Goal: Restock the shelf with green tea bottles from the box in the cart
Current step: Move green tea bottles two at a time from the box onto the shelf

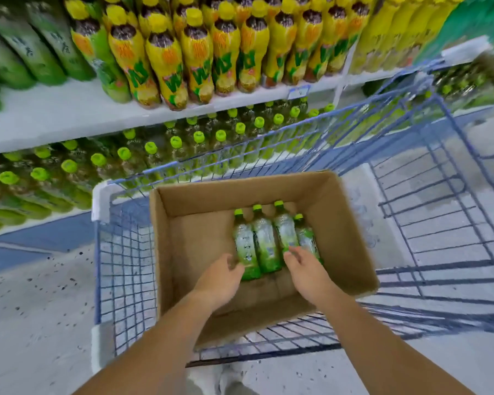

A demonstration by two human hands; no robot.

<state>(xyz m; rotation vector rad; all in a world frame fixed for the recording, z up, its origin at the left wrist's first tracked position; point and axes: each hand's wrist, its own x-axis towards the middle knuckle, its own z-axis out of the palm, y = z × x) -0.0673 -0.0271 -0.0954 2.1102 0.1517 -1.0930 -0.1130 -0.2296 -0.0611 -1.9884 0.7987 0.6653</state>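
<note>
Several green tea bottles (265, 240) with lime caps lie side by side in the open cardboard box (348, 223), which sits inside the blue wire cart (126, 266). Both my hands reach down into the box. My left hand (221, 276) hovers at the base of the leftmost bottle, fingers curled but apart. My right hand (304, 266) lies over the base of the two rightmost bottles, fingers spread, and hides their lower ends. The lower shelf (40, 223) holds rows of matching green tea bottles (151, 151).
The upper shelf (54, 115) carries yellow-labelled bottles (169, 64) and green-labelled bottles (20, 49) at the left. The cart's wire walls surround the box, with open basket room to its right. Speckled grey floor (35, 309) lies to the left.
</note>
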